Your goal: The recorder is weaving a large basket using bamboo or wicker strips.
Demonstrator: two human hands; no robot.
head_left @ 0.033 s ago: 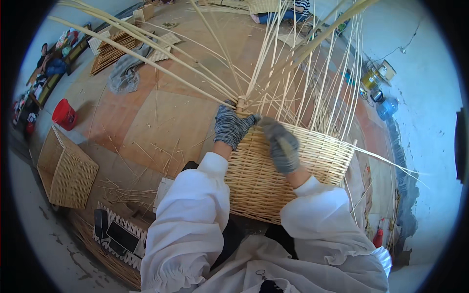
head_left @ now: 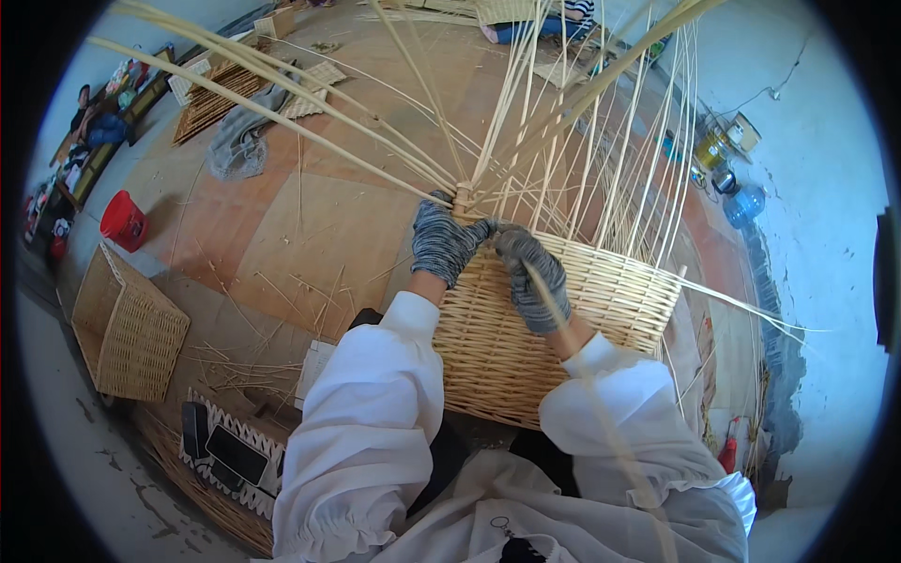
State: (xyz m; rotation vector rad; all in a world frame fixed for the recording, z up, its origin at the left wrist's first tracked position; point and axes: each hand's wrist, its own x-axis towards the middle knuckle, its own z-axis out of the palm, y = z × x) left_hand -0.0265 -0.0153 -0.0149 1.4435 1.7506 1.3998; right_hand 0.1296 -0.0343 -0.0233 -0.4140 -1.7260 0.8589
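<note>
A pale woven wicker basket point(head_left: 488, 347) stands in front of me, with long upright canes point(head_left: 554, 150) rising from its far edge. My left hand point(head_left: 443, 242), in a grey striped knit glove, is closed round the basket's upper edge at the left corner, beside a thick corner post point(head_left: 462, 197). Just to its right, my right hand point(head_left: 535, 281), gloved alike, is closed at the same edge. From its fingers a long wicker strand point(head_left: 610, 413), blurred by motion, runs down over my right sleeve to the lower edge. Its other end is hidden between the hands.
At the left stand a red bucket point(head_left: 124, 221) and another wicker basket point(head_left: 141, 333). A phone point(head_left: 236, 456) lies at the lower left. Cane scraps litter the floor. A water bottle point(head_left: 744, 205) stands by the right wall. Two people point(head_left: 108, 129) sit farther off.
My right hand has moved slightly left and down. The strand in it now trails back over my right sleeve. My left hand has stayed in place.
</note>
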